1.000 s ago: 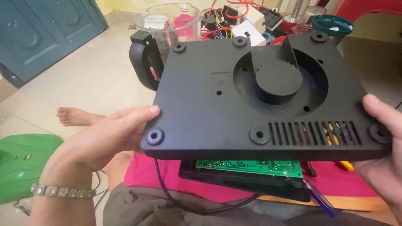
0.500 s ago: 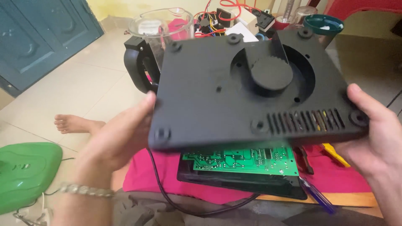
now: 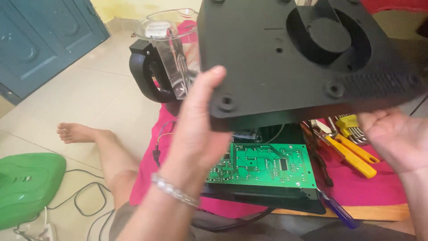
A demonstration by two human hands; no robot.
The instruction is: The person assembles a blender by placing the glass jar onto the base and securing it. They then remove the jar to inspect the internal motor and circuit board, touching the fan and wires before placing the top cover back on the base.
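Note:
I hold a black plastic appliance base cover up in the air, underside toward me, with a round fan recess, vent slots and screw holes. My left hand grips its near left corner, thumb on top. My right hand supports the near right edge from below, palm up. Under the cover a green circuit board lies in the black lower housing on a pink cloth.
A clear blender jar with a black handle stands behind at left. Yellow-handled pliers and hex keys lie on the cloth at right. A blue-handled screwdriver lies at the wooden board's front edge. A green object and cables lie on the floor.
The cover has risen and tilted toward the camera, uncovering more of the circuit board. My right hand has slid from the cover's side to beneath its edge.

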